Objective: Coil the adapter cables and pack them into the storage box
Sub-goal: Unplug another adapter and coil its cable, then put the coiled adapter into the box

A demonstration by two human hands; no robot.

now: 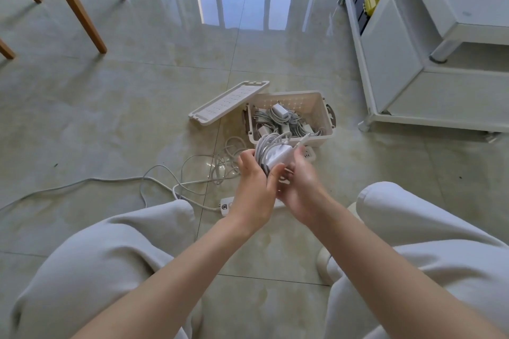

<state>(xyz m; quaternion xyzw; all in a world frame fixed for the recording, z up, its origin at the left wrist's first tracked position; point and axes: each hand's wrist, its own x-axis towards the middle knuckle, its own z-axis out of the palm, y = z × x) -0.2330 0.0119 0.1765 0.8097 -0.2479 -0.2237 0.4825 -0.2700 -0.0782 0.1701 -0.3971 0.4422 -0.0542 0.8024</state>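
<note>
From the head camera I see both hands raised over the floor [137,96], just in front of the box [323,110]. The left hand [253,190] grips a coil [261,152] of grey cable, fingers on its left side and thumb curled across the front. The coil is wound around a white adapter [281,157]. The right hand [301,187] cups the adapter from the other side, fingers bent up round it. A short cable tail sticks out above them toward the box.

The box stands open on the tiles, with more coiled cables and adapters [281,117] lying inside. Its lid [228,103] rests beside it on the left, tilted with one edge against the box wall.

Loose cables [220,165] sprawl on the floor to the left of the hands, and one runs off to the left edge. A power strip [225,205] lies partly hidden under the left wrist.

Farther out are wooden chair legs [74,5] at top left and a white cabinet [407,69] on the right. My grey-trousered knees [110,256] fill the bottom.
</note>
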